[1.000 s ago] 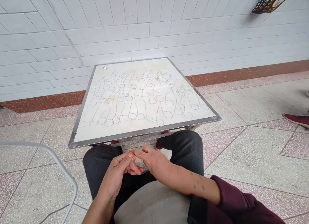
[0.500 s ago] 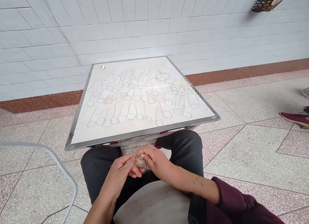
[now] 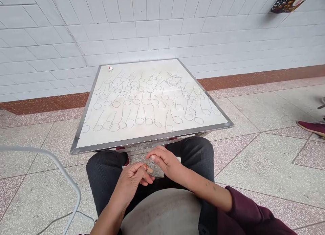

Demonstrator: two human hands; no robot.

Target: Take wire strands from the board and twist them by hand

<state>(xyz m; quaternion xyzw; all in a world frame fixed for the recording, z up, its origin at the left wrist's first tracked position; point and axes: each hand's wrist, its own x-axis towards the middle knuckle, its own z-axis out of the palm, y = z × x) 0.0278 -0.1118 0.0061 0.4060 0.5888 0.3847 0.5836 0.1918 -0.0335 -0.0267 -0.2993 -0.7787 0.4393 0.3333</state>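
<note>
My left hand (image 3: 135, 174) is closed in a pinch on a thin wire, low between my knees. A tan strip (image 3: 149, 170) shows at its fingertips; whether this is tape on a finger or a separate piece I cannot tell. My right hand (image 3: 165, 162) is just above and to the right, apart from the left. Its thumb and forefinger are drawn together; anything between them is too fine to make out. In front of me, many looped wires (image 3: 177, 120) with long straight tails lie in rows on the white table (image 3: 88, 140).
A small white and red object (image 3: 110, 69) sits at the table's far left corner. A grey metal tube (image 3: 61, 170) curves up on the left, with a cable (image 3: 56, 219) on the floor below. A dark red shoe (image 3: 312, 127) is at far right. The tiled wall (image 3: 147, 42) stands behind the table.
My right hand has lifted slightly up and right, away from the left hand. My left hand keeps its pinch on the wire. The view has shifted a little.
</note>
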